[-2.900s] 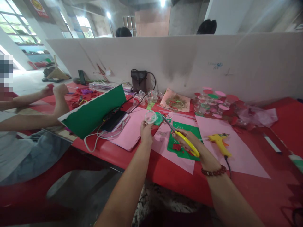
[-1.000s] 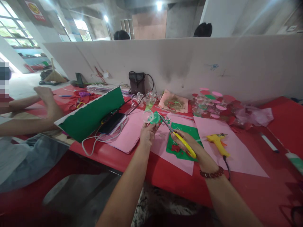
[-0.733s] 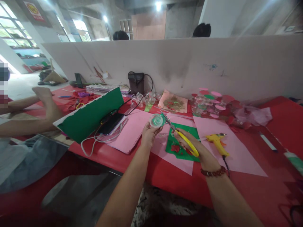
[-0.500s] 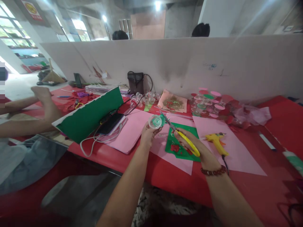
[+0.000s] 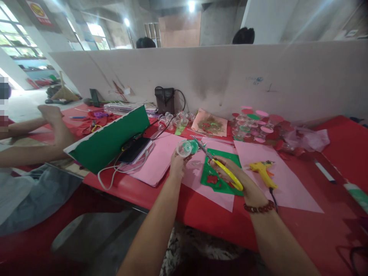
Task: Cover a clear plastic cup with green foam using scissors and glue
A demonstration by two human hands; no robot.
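Note:
My left hand [image 5: 178,164] is closed around a small clear plastic cup [image 5: 182,149], which is tilted with its round opening toward me. A green disc [image 5: 193,146] sits at the cup's right end. My right hand [image 5: 225,168] grips the yellow handles of a pair of scissors [image 5: 227,173], whose blades point up and left beside the green disc. Whether the blades touch it I cannot tell. Below my right hand lies a green sheet [image 5: 209,168] with red scraps [image 5: 212,179] on it.
A yellow glue gun [image 5: 263,171] rests on pink paper at right. Cups with coloured discs [image 5: 253,124] cluster behind it. Left are a phone [image 5: 135,150], a white cable and an upright green board [image 5: 112,143]. Another person's arm [image 5: 54,132] is at the far left.
The cup in my left hand has turned and shifted slightly left, so more of the green disc shows. My right hand and the scissors have barely moved.

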